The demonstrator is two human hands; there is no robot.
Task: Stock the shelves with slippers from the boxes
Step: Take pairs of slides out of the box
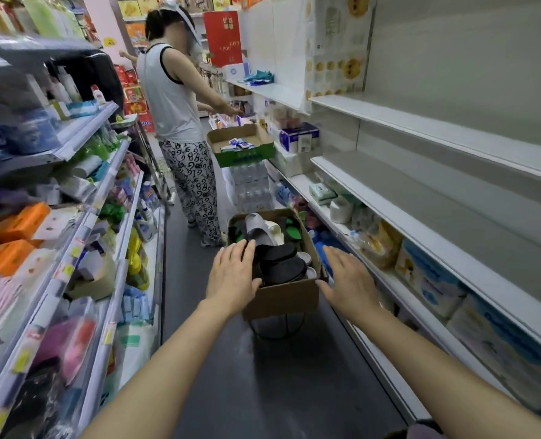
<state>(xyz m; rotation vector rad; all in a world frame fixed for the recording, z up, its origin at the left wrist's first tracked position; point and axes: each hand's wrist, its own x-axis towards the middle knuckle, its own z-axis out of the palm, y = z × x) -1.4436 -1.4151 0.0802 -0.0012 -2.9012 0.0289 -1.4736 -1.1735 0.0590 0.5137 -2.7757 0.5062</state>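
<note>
Slippers (281, 264) fill box (281, 297); left hand (232, 277), right hand (346, 280) flank edges.

A narrow shop aisle with a dark floor (281, 375) runs ahead of the hands. Left of them stand crowded racks (56, 217) of packaged goods. Beyond them a person (180, 122) in a white top stands by a green carton (242, 144). Lighting is even, indoor.

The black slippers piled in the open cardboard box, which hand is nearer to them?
Left. The left hand lies over the box's left edge, fingers reaching the black slippers. The right hand hovers open outside the brown cardboard box, by its right wall.
</note>
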